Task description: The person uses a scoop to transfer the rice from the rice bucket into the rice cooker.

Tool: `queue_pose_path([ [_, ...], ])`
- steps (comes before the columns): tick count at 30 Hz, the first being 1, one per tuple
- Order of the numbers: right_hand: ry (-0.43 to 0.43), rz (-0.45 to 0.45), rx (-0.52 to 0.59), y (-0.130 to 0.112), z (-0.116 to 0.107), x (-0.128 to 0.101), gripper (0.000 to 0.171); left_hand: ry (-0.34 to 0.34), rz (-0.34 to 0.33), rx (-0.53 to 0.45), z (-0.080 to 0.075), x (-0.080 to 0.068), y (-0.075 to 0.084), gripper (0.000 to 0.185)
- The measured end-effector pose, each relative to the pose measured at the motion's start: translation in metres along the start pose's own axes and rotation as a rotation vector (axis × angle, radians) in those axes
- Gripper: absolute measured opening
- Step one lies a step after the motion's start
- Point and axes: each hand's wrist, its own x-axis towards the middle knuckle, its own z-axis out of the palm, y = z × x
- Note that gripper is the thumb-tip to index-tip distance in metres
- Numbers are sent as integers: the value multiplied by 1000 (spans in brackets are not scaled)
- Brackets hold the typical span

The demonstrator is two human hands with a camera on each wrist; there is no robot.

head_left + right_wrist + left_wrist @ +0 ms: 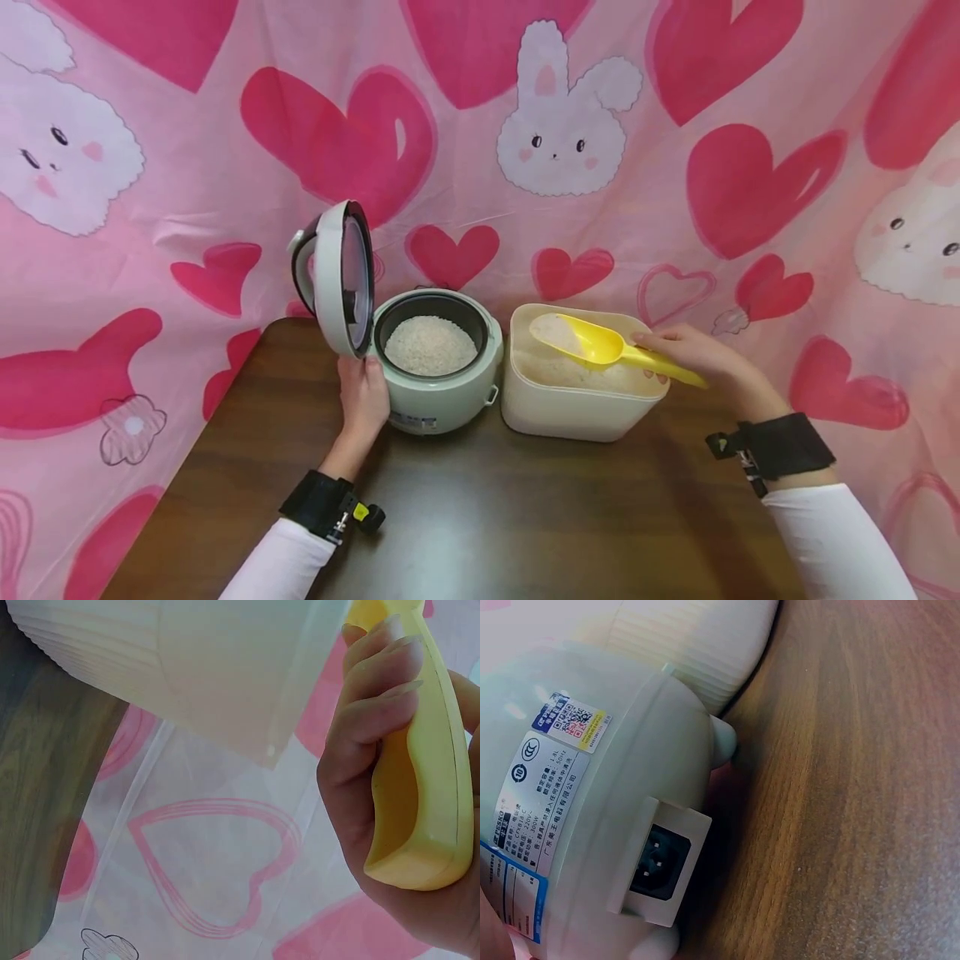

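Note:
A pale green rice cooker stands with its lid raised to the left. White rice lies in its dark inner pot. My left hand holds the cooker's left side just below the lid, its fingertips partly hidden. The cooker's back, with labels and a power socket, fills the left wrist view. My right hand grips the handle of a yellow scoop, fingers curled round it in the right wrist view. Rice fills the scoop's front, over a cream bin holding more rice.
The cooker and bin stand side by side on a dark brown wooden table, near its back edge. Behind them hangs a pink cloth printed with hearts and rabbits. The raised lid stands close to the cloth.

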Motion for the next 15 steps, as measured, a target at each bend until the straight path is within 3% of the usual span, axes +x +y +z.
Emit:
queue_pose_path([
  [7, -11, -4, 6, -6, 0, 4, 49, -11, -42, -4, -1, -3, -1, 53],
  [15, -74, -22, -33, -42, 5, 24, 44, 4, -23, -4, -1, -2, 1, 52],
])
